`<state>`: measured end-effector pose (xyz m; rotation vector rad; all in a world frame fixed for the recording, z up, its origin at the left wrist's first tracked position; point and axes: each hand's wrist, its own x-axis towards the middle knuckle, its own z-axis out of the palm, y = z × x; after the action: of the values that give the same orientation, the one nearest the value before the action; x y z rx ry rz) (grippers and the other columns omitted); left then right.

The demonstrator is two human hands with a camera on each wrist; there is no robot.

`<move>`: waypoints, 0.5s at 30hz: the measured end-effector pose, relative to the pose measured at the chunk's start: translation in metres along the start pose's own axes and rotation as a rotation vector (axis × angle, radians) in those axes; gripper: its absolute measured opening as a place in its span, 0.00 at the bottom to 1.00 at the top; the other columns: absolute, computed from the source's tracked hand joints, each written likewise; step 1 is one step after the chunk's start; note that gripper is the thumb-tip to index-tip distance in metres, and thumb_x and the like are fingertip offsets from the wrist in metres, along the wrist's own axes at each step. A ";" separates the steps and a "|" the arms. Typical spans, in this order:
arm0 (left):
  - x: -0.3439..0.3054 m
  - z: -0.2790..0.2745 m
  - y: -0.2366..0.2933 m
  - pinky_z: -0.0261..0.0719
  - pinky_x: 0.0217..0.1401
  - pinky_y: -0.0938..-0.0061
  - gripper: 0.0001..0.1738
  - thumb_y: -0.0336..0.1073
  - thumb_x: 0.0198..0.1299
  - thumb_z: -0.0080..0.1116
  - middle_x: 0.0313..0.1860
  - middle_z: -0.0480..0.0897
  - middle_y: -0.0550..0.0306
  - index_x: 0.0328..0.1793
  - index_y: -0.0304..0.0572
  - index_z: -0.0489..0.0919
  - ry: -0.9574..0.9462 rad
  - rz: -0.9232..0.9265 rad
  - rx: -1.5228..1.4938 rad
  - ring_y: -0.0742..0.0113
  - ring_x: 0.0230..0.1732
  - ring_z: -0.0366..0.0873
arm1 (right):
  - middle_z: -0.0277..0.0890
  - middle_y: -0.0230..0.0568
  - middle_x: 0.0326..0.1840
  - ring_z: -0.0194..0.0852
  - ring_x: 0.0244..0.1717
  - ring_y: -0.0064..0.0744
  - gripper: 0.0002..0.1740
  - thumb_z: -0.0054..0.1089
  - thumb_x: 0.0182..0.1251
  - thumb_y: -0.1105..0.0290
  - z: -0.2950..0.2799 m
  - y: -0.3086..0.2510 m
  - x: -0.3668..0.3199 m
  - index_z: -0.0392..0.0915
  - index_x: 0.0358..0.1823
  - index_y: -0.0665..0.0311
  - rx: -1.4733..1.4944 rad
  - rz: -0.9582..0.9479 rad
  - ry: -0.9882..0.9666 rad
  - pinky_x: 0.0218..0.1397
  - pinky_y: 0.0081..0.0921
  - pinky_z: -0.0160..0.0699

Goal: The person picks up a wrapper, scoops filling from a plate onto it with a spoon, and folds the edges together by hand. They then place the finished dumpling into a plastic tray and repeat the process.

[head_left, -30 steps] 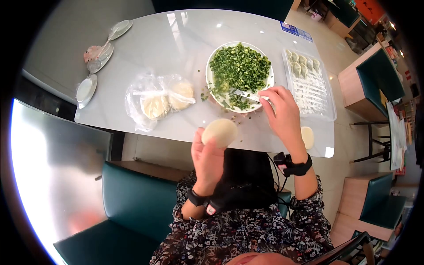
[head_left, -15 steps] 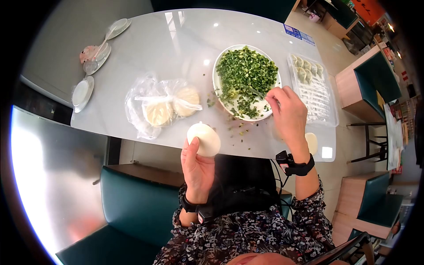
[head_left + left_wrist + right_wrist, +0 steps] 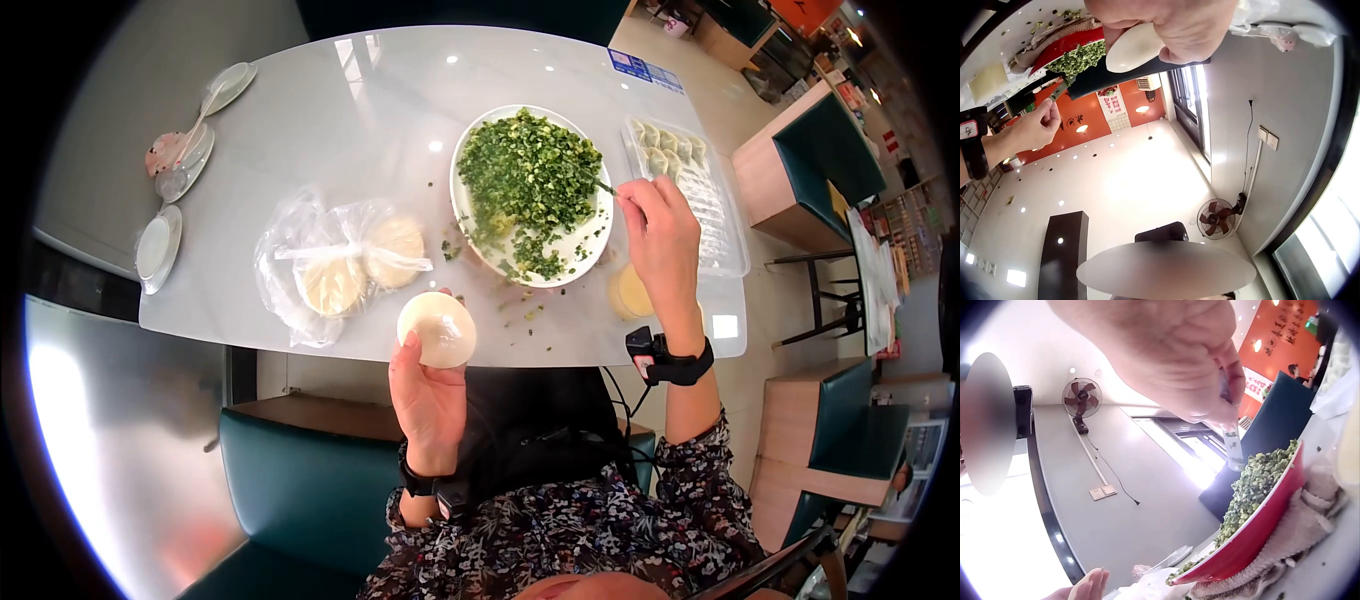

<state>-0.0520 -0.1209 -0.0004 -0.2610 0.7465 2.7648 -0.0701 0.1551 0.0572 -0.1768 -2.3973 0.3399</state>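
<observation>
My left hand [image 3: 430, 400] holds a round, pale dumpling wrapper [image 3: 437, 330] over the table's near edge, thumb on its rim. The wrapper sags into a shallow cup with nothing in it. My right hand [image 3: 662, 230] pinches a narrow, flat spatula [image 3: 1233, 450] with green bits on its blade. It is at the right rim of a wide bowl [image 3: 596, 238], white inside and red outside. Chopped green filling [image 3: 530, 165] is heaped in the bowl, with the white bottom showing at the near side. The right fingers partly hide the spatula's handle.
Right of the bowl, a clear ridged tray [image 3: 738, 235] holds several folded dumplings [image 3: 668, 145]. A plastic bag [image 3: 280, 255] with round wrapper stacks lies to the left. Another wrapper stack [image 3: 630, 293] sits by my right wrist. A beige towel [image 3: 1310, 531] lies under the bowl. Small dishes [image 3: 160, 245] line the left edge.
My right hand has lifted the spatula from low in the bowl to its right rim. My left hand has drawn the wrapper away from the bowl and turned its cupped face up. The head view has shifted.
</observation>
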 end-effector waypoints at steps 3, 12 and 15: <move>0.000 0.001 -0.001 0.74 0.76 0.62 0.32 0.38 0.74 0.56 0.73 0.73 0.39 0.77 0.26 0.64 -0.012 -0.020 -0.030 0.51 0.75 0.72 | 0.69 0.40 0.33 0.75 0.37 0.44 0.04 0.64 0.65 0.77 0.011 0.004 -0.003 0.79 0.38 0.62 -0.016 -0.032 -0.031 0.37 0.39 0.76; 0.003 0.005 -0.011 0.72 0.78 0.61 0.31 0.39 0.75 0.49 0.75 0.72 0.39 0.77 0.25 0.63 -0.029 -0.073 -0.016 0.50 0.76 0.70 | 0.69 0.42 0.33 0.76 0.41 0.44 0.04 0.64 0.64 0.79 0.014 -0.009 -0.025 0.79 0.38 0.63 0.109 -0.087 -0.178 0.40 0.40 0.77; 0.006 0.003 -0.015 0.71 0.79 0.60 0.31 0.39 0.75 0.47 0.75 0.71 0.39 0.77 0.26 0.63 -0.022 -0.074 0.021 0.50 0.76 0.70 | 0.70 0.42 0.34 0.76 0.40 0.44 0.05 0.65 0.63 0.79 0.011 -0.017 -0.033 0.79 0.38 0.64 0.154 -0.107 -0.207 0.40 0.40 0.77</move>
<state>-0.0536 -0.1053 -0.0064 -0.2480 0.7447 2.6847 -0.0533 0.1293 0.0336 0.0594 -2.5582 0.5120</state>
